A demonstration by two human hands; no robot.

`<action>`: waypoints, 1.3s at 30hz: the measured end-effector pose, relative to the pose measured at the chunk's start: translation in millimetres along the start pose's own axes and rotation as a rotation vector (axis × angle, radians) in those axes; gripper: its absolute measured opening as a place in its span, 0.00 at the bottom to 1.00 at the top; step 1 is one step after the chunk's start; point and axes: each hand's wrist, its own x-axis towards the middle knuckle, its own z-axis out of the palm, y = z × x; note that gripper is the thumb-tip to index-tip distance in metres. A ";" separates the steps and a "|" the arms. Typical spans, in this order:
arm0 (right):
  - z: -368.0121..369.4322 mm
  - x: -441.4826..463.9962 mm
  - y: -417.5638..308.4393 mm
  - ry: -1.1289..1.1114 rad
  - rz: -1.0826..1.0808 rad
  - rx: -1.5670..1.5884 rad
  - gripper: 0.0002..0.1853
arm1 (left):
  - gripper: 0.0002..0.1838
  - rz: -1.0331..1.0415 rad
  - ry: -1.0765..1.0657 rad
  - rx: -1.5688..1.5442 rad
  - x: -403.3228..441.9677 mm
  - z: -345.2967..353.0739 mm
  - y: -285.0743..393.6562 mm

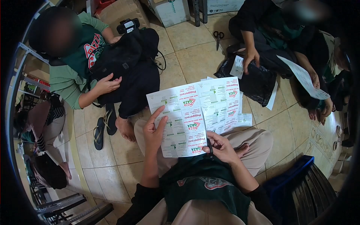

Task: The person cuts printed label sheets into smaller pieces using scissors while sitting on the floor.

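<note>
While beige tiled floor (174, 62) spreads under everyone, one co-worker w/ light-green sleeves (101, 56) sits at left & another dark-clothed person (262, 48) at upper right. Near the latter lies a crumpled black plastic bag (258, 84).

Next in size: a thin white paper sheet printed w/ red-and-green pizza labels (182, 122), held up over the wearer's lap. Prob. v. light, floppy, maybe a bit slick, easy to crease or tear; best pinched flat at a margin, b/w thumb & fingers, w/o squeezing the middle. A line runs up through it from the lower edge; can't tell if cut or fold.

L hand (153, 131) grasps the sheet's left edge, thumb over the print. R hand (223, 149) is curled round small black-handled scissors (209, 149) at the lower edge, approx. mid-width; blades mostly hidden.

Edges: top & far-right ones have no hand on them, so likely to sag. Loose white printed papers (245, 120) sit just past the right edge, bag beyond, so that side's tighter. More room to L, over tile, up to the co-worker's bare foot (125, 129).
</note>
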 end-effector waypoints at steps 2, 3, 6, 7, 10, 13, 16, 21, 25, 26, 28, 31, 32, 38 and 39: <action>-1.8 -1.1 3.7 0.021 0.015 0.014 0.28 | 0.19 0.021 -0.009 0.006 0.4 1.8 -0.2; -1.2 -1.6 3.8 0.021 0.015 0.013 0.28 | 0.19 0.021 -0.009 0.005 -0.1 1.7 -0.9; 0.9 -2.4 5.0 0.034 0.025 0.022 0.28 | 0.19 -0.013 -0.002 -0.007 -1.3 0.9 -2.7; 0.9 -2.4 6.9 0.046 0.018 0.019 0.28 | 0.19 -0.019 -0.002 -0.005 -1.7 0.8 -2.2; -1.5 -2.5 7.9 0.051 0.009 0.020 0.28 | 0.19 -0.013 -0.005 -0.005 -1.6 2.6 -2.2; -4.4 -3.1 7.2 0.023 0.016 0.029 0.27 | 0.19 0.016 -0.008 -0.010 -1.3 2.1 -3.6; -4.8 1.1 1.3 0.010 0.027 0.023 0.27 | 0.19 0.006 -0.027 -0.025 -0.5 2.1 -1.6; 0.1 6.8 -10.0 0.028 -0.003 0.028 0.27 | 0.19 -0.010 -0.060 -0.027 -2.0 1.0 -2.9; 0.6 6.1 -12.4 0.030 0.044 0.029 0.27 | 0.19 -0.012 -0.069 -0.023 -3.0 0.9 -3.8; 1.2 6.3 -12.0 0.049 0.054 0.029 0.27 | 0.19 -0.013 -0.069 -0.018 -2.8 1.2 -3.7; -0.1 7.3 -3.5 0.056 0.026 0.048 0.27 | 0.19 -0.011 -0.067 -0.026 -2.2 2.3 -5.1; -1.6 7.3 3.1 0.063 -0.005 0.072 0.27 | 0.19 -0.012 -0.062 -0.031 -2.9 3.5 -5.5; -1.5 7.3 3.7 0.065 -0.006 0.078 0.27 | 0.19 -0.020 -0.061 -0.027 -3.1 3.4 -5.4; -2.9 11.7 -14.7 0.085 0.110 0.005 0.26 | 0.19 -0.084 -0.119 -0.044 -1.2 1.2 -5.1; -1.5 13.4 -16.0 0.086 0.112 0.007 0.26 | 0.19 -0.086 -0.119 -0.043 -1.0 0.9 -4.6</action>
